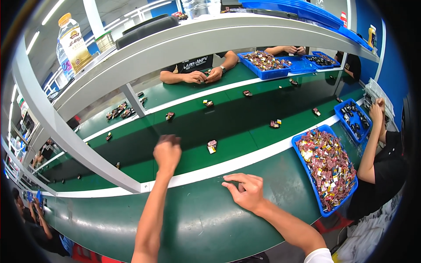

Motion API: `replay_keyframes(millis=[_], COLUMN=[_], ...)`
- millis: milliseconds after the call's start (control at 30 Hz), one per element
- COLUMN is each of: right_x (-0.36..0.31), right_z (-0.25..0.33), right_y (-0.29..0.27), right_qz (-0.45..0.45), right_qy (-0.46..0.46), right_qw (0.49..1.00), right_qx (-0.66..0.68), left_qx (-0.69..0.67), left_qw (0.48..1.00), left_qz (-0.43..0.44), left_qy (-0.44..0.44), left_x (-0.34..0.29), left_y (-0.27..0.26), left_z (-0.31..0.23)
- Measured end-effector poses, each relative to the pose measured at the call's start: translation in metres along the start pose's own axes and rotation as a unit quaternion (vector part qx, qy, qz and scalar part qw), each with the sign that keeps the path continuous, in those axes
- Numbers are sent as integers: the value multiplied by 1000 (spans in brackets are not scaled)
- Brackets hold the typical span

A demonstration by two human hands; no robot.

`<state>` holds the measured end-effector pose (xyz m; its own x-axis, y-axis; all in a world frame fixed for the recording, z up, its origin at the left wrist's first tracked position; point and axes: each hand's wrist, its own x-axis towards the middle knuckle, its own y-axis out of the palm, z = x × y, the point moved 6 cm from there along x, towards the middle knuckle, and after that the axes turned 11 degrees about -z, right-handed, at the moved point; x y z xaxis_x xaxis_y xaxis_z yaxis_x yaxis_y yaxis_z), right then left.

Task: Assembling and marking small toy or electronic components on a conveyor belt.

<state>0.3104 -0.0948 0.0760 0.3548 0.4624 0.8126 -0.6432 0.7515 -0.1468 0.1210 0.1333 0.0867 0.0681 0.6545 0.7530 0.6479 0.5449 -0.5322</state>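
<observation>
My left hand [167, 153] reaches over the green conveyor belt [237, 127], its fingers curled away and smeared by motion, so what they hold, if anything, is hidden. Above the green worktop [210, 210], my right hand [246, 191] has its thumb and index finger apart, with nothing seen between them. The nearest piece on the belt is a small reddish-brown packet with white and yellow parts [212, 146], lying to the right of my left hand. A similar dark piece [170, 115] lies beyond that hand, and another [275, 124] lies farther right.
A blue tray [300, 160] heaped with small reddish packets stands at my right. Behind it is a blue tray of black parts [353, 118], beside a co-worker's arm [370, 144]. A grey shelf frame [74, 136] rises at left. Another person's hands [204, 76] work across the belt.
</observation>
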Motion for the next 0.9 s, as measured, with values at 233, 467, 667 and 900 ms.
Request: replay_keyframes(millis=[233,467,667,900], right_x=[-3,0,-1,-4], right_z=[-3,-4,-6,-9], right_y=[2,3,2,5], right_qz=[9,10,11,22], right_qy=[7,43,41,67], right_qw=[1000,999,999,997], right_qx=[-1,-19,-21,-17], left_qx=[-121,-89,-89,-73], left_qw=[954,949,937,923], left_qz=[273,302,319,333], left_qy=[18,-24,-114,-180], left_x=[-2,-7,-14,-15], left_y=[87,105,100,83], left_z=[-62,-31,-13,-7])
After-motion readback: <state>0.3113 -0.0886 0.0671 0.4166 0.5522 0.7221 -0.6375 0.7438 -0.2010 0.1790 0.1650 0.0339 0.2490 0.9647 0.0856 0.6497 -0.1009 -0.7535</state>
